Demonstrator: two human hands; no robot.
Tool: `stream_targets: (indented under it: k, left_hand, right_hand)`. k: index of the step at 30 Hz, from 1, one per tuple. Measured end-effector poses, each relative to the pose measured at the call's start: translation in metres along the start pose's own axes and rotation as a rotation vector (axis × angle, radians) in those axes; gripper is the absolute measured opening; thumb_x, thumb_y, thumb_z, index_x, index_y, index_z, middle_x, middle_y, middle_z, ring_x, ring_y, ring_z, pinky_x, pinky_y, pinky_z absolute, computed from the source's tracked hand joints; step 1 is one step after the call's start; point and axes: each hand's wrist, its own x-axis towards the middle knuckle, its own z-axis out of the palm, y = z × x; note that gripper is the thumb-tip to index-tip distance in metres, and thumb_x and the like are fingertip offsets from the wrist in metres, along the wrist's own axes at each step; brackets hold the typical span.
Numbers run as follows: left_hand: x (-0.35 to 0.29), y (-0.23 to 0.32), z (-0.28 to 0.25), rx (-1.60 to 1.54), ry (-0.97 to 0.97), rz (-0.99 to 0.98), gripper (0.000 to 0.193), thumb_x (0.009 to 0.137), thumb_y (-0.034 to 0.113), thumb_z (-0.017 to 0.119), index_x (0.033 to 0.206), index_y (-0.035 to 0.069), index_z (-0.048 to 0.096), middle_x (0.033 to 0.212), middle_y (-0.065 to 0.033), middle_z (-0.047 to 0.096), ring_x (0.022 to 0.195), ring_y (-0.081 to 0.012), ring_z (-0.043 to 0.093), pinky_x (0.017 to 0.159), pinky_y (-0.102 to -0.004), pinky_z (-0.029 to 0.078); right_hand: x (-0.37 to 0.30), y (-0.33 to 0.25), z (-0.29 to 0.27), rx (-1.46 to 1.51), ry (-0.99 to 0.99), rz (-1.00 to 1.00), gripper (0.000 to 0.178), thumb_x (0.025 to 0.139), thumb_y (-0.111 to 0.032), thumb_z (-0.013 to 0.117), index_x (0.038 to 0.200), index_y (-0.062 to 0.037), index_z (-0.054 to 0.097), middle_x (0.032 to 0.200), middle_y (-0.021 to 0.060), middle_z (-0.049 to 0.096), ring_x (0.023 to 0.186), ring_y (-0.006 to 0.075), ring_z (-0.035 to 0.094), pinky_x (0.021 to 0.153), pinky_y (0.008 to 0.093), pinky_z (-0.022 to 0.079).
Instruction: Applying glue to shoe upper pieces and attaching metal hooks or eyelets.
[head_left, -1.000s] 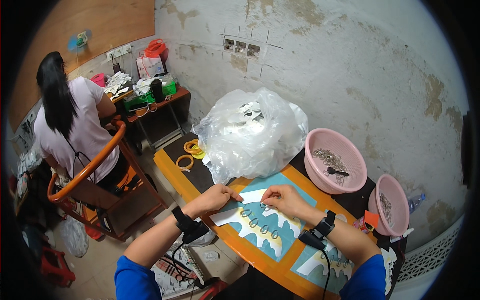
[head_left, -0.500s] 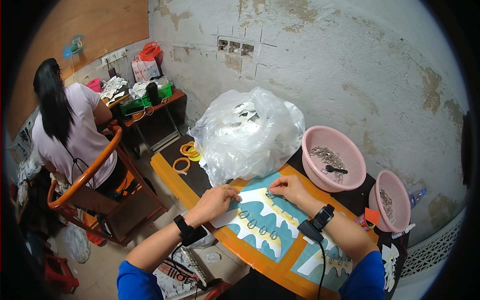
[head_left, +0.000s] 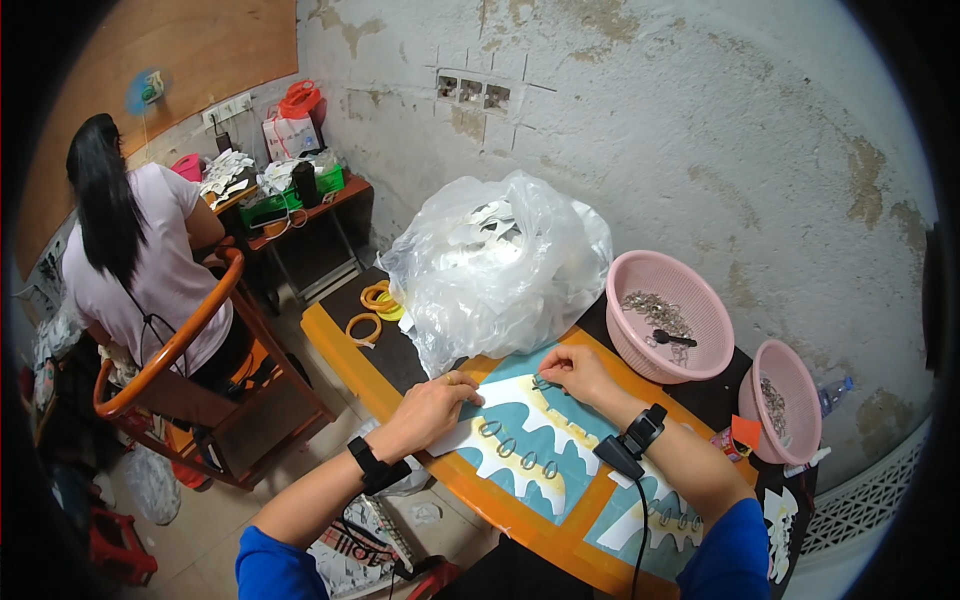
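Observation:
My left hand (head_left: 437, 405) has its fingers bent and pressed together on the left end of a white piece with a jagged edge (head_left: 503, 390), holding it against the blue mat (head_left: 508, 415). At the upper edge of that piece, my right hand (head_left: 578, 374) pinches a small metal ring (head_left: 543, 383), partly hidden by the fingertips. Nearer to me lies a second jagged white piece (head_left: 520, 473) with a yellowish strip and several oval metal rings on it. Another such piece (head_left: 640, 527), also with rings, lies under my right forearm.
Behind my hands stands a big clear plastic bag (head_left: 490, 290) of white pieces. Two pink baskets (head_left: 625, 345), (head_left: 755, 400) at the right hold small metal parts; a black spoon (head_left: 672, 339) lies in one. Tape rolls (head_left: 362, 327) sit left. A person (head_left: 150, 230) sits far left.
Both hands stay almost in place. My right fingertips have shifted very slightly at the ring on the upper white piece.

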Motion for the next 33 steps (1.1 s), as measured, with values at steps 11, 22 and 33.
stream_targets:
  k: [11, 22, 33]
  left_hand:
    - [0.002, 0.007, -0.007, 0.129, -0.014, 0.044, 0.026, 0.082, -0.002, 0.054, 0.098, 0.006, 0.074, 0.12, -0.0095, 0.069, 0.094, -0.0309, 0.07, 0.079, -0.0395, 0.057]
    - [0.019, 0.008, -0.008, 0.323, -0.055, 0.287, 0.017, 0.085, 0.005, 0.057, 0.099, 0.003, 0.068, 0.111, -0.0085, 0.069, 0.094, -0.03, 0.07, 0.074, -0.0391, 0.056]
    - [0.043, 0.037, -0.018, 0.55, -0.256, 0.289, 0.046, 0.092, 0.008, 0.054, 0.137, 0.017, 0.06, 0.085, -0.0097, 0.066, 0.072, -0.0284, 0.069, 0.058, -0.0397, 0.052]
  right_hand:
    - [0.013, 0.011, 0.004, 0.005, -0.13, 0.08, 0.007, 0.091, -0.005, 0.074, 0.096, -0.0007, 0.072, 0.085, 0.0025, 0.07, 0.071, 0.0057, 0.06, 0.059, 0.0208, 0.049]
    - [0.021, 0.015, 0.003, -0.014, -0.229, 0.039, 0.007, 0.084, -0.005, 0.077, 0.088, -0.0008, 0.073, 0.083, 0.006, 0.072, 0.073, 0.0121, 0.065, 0.067, 0.0276, 0.053]
    - [0.018, 0.006, 0.004, -0.232, -0.133, -0.124, 0.008, 0.08, -0.007, 0.077, 0.084, -0.0009, 0.074, 0.08, 0.0123, 0.074, 0.076, 0.0215, 0.071, 0.073, 0.0338, 0.055]
